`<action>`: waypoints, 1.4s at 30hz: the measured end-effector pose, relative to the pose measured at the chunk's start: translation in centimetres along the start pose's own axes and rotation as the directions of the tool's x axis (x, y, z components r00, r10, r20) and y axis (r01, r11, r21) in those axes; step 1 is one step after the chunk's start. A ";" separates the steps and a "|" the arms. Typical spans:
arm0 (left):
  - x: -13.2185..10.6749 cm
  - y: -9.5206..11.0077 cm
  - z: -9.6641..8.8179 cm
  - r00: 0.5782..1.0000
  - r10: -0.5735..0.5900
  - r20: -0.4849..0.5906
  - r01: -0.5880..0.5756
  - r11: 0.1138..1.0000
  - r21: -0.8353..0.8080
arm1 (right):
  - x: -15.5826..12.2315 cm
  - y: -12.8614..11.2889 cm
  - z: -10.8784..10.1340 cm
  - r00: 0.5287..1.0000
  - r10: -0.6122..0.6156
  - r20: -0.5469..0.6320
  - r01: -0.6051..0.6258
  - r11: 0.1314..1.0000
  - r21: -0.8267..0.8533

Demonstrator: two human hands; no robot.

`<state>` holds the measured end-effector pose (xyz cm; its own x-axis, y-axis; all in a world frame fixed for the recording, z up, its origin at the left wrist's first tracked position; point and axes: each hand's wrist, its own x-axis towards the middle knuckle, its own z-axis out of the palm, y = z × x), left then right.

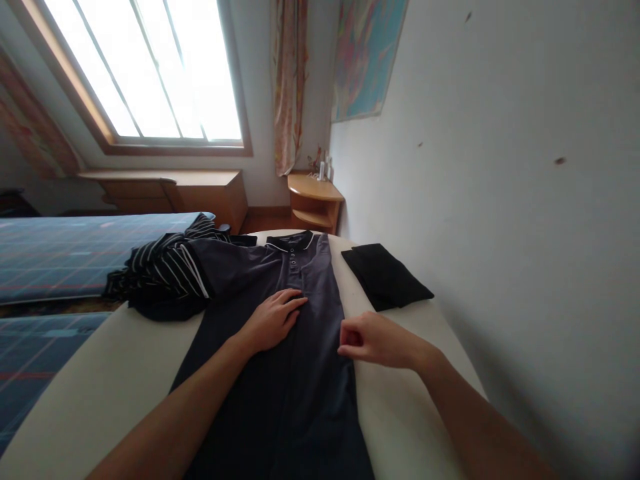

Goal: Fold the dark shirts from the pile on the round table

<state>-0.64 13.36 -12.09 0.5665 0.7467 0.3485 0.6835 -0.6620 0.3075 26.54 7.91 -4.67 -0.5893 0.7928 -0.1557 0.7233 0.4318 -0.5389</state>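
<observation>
A dark grey polo shirt (295, 373) with a white-trimmed collar lies spread lengthwise on a white round table (400, 427). My left hand (274, 320) rests flat on the shirt's chest, fingers stretched toward the button placket. My right hand (373, 340) hovers at the shirt's right edge with fingers curled and pinched on the fabric edge; the pinch itself is partly hidden.
A pile of black-and-white striped clothing (165, 270) lies at the table's far left. A folded black garment (385, 275) sits at the far right, by the wall. Beds with blue plaid covers (65, 257) stand to the left; a wooden corner shelf (315, 200) is behind.
</observation>
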 end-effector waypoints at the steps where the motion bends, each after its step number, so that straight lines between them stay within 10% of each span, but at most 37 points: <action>1: 0.0 -0.2 0.1 1.000 -0.017 0.003 0.017 1.000 0.007 | -0.1 0.2 -0.3 1.000 0.014 0.009 -0.014 1.000 0.009; 20: 0.2 -2.1 0.1 0.996 -0.087 0.003 0.087 0.994 0.073 | -3.6 -4.0 2.2 0.972 0.020 0.233 0.008 0.993 -0.116; 30: -1.8 2.2 -0.6 0.999 0.046 -0.003 -0.046 0.997 0.065 | -9.0 -7.9 6.7 0.996 -0.009 0.084 0.036 0.947 -0.319; 42: -10.4 8.6 -5.5 0.925 0.201 0.323 -0.118 0.959 -0.257 | -10.8 -8.4 8.9 0.961 -0.261 -0.095 0.166 0.815 -0.555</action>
<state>-3.17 -0.43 -8.22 0.8099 0.5783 0.0981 0.4699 -0.7397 0.4816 23.57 -8.10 -5.82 -0.7206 0.6899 0.0694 0.6913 0.7226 -0.0054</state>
